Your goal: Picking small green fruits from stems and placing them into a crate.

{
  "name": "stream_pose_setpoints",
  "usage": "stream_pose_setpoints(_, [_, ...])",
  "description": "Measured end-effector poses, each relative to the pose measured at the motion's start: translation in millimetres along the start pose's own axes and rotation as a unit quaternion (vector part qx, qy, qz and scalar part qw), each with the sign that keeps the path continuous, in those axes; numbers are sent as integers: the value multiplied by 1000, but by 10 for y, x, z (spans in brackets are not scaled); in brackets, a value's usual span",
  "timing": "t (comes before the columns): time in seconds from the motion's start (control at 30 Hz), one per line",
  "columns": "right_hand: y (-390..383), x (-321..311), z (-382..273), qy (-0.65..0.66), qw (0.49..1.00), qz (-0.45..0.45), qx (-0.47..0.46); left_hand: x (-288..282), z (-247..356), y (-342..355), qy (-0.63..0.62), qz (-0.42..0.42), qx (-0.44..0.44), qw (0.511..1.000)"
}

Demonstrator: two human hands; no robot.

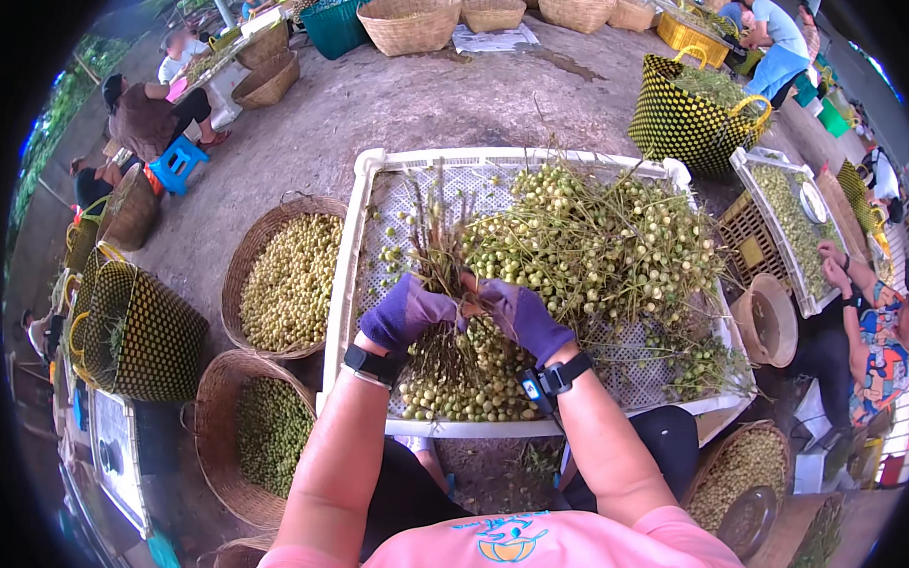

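Note:
My left hand (409,312), in a purple glove, is closed around a bundle of thin brown stems (438,248). The bundle stands up above the fist and fans out below it. Beside it, my right hand (522,317), gloved alike, has its fingers bent against the bundle's right side; its fingertips are partly hidden. Both hands are over a white perforated tray (357,271). Loose round pale green fruits (471,380) lie below the hands. A heap of fruits still on their stems (601,244) covers the tray's far right.
On the left stand a wicker basket of yellowish fruits (251,232) and one of greener fruits (209,426). A black-and-yellow woven basket (671,116) is beyond the tray. A brown bucket (769,320) sits at the right, near another person's hands (834,265). More people work farther off.

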State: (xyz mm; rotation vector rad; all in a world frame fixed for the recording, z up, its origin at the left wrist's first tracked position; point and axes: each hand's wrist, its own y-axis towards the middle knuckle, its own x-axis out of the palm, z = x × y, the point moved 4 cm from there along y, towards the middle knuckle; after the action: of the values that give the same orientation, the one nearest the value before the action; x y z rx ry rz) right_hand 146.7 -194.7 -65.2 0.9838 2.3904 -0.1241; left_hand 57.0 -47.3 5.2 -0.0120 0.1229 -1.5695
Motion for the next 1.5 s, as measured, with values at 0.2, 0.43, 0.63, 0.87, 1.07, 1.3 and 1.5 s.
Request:
stream_pose_setpoints(0.2, [13,-123,86,159,987,12,-35,-220,-10,-73,-120,78,-9,990])
stream_pose_setpoints(0.43, [61,-533,161,365,929,22,61,-437,31,-159,-143,103,29,984])
stream_pose_setpoints(0.63, [21,-389,-89,98,987,22,127,-234,30,-94,-89,49,-23,995])
stream_pose_setpoints(0.87, [93,-520,45,40,980,197,-14,-200,129,-110,-60,25,10,998])
stream_pose_setpoints(1.07, [69,-348,-330,200,971,124,-43,-24,82,-57,112,56,7,992])
stream_pose_setpoints(1.3, [39,-319,-283,59,996,-16,65,-8,197,-131,-115,86,-5,990])
stream_pose_setpoints(1.5, [56,-157,-231,230,968,88,-40,-30,135,-77,-173,129,-15,976])
